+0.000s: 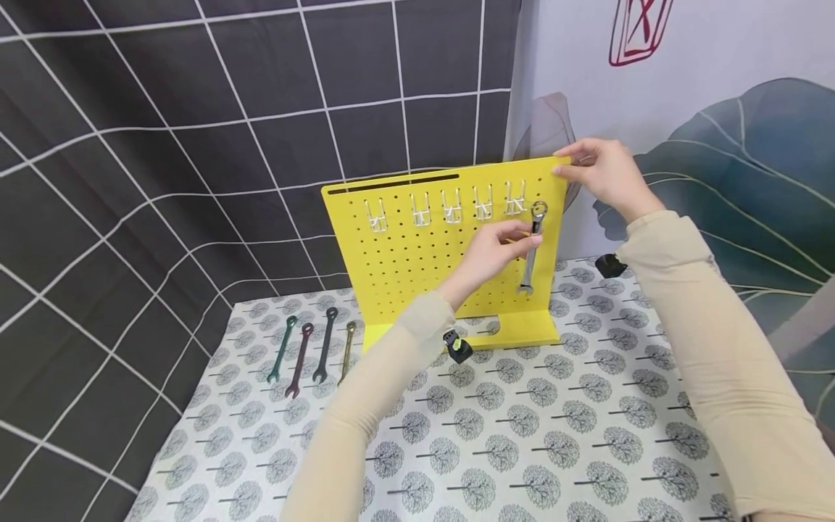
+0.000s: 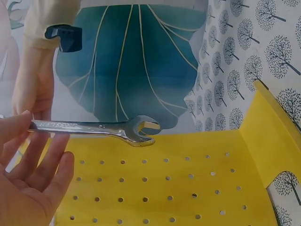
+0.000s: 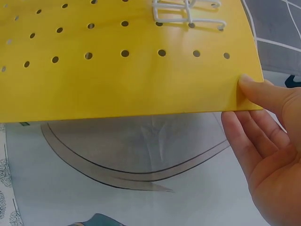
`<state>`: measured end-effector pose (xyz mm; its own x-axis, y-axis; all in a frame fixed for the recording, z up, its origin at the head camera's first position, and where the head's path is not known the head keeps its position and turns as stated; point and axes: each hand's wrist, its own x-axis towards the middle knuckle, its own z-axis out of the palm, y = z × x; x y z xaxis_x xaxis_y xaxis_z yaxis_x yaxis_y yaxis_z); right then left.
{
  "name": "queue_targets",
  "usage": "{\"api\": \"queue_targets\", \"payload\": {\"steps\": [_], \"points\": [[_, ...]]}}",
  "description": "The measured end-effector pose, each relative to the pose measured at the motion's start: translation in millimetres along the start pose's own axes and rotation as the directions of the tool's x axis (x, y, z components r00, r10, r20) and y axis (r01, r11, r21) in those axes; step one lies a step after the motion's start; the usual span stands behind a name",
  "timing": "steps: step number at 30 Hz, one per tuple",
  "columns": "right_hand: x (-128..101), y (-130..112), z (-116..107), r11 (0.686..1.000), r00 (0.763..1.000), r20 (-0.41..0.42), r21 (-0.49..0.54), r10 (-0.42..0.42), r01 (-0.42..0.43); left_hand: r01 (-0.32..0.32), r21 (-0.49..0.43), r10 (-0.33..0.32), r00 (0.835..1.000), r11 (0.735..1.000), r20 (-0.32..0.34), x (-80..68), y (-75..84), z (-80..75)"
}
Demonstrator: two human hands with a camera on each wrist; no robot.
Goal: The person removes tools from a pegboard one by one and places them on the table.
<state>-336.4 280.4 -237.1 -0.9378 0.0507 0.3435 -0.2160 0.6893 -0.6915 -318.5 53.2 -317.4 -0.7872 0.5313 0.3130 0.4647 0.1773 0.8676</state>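
Observation:
A silver combination wrench [image 1: 530, 257] is pinched between the thumb and fingers of my left hand [image 1: 492, 250], its ring end up and its open jaw down. It hangs in front of the right side of a yellow pegboard [image 1: 417, 272]. The left wrist view shows the wrench [image 2: 94, 128] close up, in the fingers of my left hand [image 2: 35, 165]. My right hand [image 1: 603, 170] grips the board's upper right corner, thumb on the front face and fingers behind, as the right wrist view of that hand [image 3: 273, 136] shows.
Several white double hooks [image 1: 451, 206] stand in a row along the board's upper part. On the tree-patterned tablecloth [image 1: 470, 435], left of the board, lie a green wrench [image 1: 283, 349], a dark red wrench [image 1: 299, 360], a black wrench [image 1: 325, 345] and a gold wrench [image 1: 348, 349]. A dark gridded curtain [image 1: 261, 145] hangs behind.

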Motion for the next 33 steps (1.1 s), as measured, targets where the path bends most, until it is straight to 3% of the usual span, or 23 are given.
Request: {"api": "queue_targets", "payload": {"steps": [5,10,18,25,33], "points": [[0,0,-1,1.000,1.000,0.001,0.007,0.000,0.000,0.007,0.008,-0.007,1.000,1.000,0.007,-3.9,4.0,-7.3],[1,2,-2,1.000,1.000,-0.002,-0.003,-0.004,0.004,0.026,-0.026,-0.026,0.999,0.999,-0.028,-7.6,6.9,-25.9],[1,10,-4,1.000,1.000,0.009,0.005,0.008,-0.008,0.038,-0.043,-0.042,0.995,0.998,-0.094,-21.9,13.5,-69.4],[0,12,-6,1.000,1.000,-0.005,0.004,0.000,0.000,0.001,-0.030,-0.006,0.984,1.000,-0.176,-41.3,26.8,-111.2],[-3,13,-7,1.000,1.000,-0.003,-0.012,0.003,-0.003,0.007,-0.009,-0.010,0.958,1.000,-0.288,-67.9,38.4,-159.2]]}}
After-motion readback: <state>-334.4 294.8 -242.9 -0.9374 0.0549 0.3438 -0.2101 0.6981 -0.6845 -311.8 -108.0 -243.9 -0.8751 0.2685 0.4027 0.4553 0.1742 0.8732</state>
